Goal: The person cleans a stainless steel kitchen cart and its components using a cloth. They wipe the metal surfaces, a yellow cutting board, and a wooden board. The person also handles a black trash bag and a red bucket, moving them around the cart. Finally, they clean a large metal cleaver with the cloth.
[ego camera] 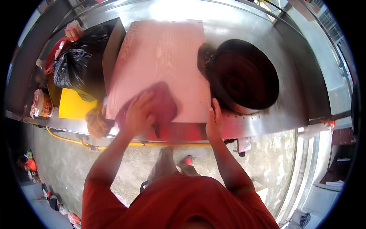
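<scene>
A flat wooden board with visible grain lies on a stainless steel counter. On its near left part, my left hand presses down on a purplish-red cloth, fingers spread over it. The cloth looks slightly blurred, and a small dark strip hangs by its near edge. My right hand is held edge-on against the board's near right side, holding nothing that I can see. Just beyond its fingertips stands a large, dark, round pan.
Left of the board are a box topped with a black plastic bag, a yellow container, a crumpled brown cloth and a labelled tub. A yellow pipe runs below the counter's front edge, above a concrete floor.
</scene>
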Demonstrator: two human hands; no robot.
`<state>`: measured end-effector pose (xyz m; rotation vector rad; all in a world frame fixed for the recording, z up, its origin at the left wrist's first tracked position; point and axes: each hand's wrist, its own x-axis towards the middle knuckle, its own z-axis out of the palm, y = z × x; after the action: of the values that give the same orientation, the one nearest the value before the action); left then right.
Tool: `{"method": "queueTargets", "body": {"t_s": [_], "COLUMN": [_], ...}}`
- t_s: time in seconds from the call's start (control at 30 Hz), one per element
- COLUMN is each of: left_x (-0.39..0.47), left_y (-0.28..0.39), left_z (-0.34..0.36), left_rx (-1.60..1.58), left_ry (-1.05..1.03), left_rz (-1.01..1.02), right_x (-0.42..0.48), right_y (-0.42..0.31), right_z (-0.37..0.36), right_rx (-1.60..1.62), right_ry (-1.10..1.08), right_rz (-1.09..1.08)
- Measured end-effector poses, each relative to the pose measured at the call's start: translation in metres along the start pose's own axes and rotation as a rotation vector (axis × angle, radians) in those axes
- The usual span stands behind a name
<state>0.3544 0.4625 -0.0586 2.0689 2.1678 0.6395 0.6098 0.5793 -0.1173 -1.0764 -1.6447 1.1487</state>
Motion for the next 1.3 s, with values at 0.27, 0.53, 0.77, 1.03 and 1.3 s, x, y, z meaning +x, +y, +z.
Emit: {"method": "queueTargets", "body": {"t_s": [0.27, 0.53, 0.77, 1.03, 1.3], "left_x": [0.066, -0.029, -0.089, -0.067, -0.055], "left_y": [0.073, 0.039, -0.066, -0.052, -0.031], "left_z": [0.071, -0.001, -0.018, -0.031, -0.047], "left_rx": [-0.094, -0.214, -0.143, -0.972, -1.134], "left_ry": [-0.001, -0.082, 0.422, 0.551, 0.544], "left_rz": [0.299, 0.072, -0.450, -0.951, -0.871], "right_x": [-0.025, -0.034, -0.015, 0.011, 0.027], "right_y": [-0.015, -0.004, -0.019, -0.052, -0.041], "right_z": [-0.032, -0.035, -0.010, 0.005, -0.035], "right_rx": [0.343, 0.902, 0.911, 1.240, 0.319], "right_ry": [-0.138, 0.010, -0.001, 0.068, 0.268], "right_rz": [0.381, 0.727, 0.790, 0.470, -0.038]}}
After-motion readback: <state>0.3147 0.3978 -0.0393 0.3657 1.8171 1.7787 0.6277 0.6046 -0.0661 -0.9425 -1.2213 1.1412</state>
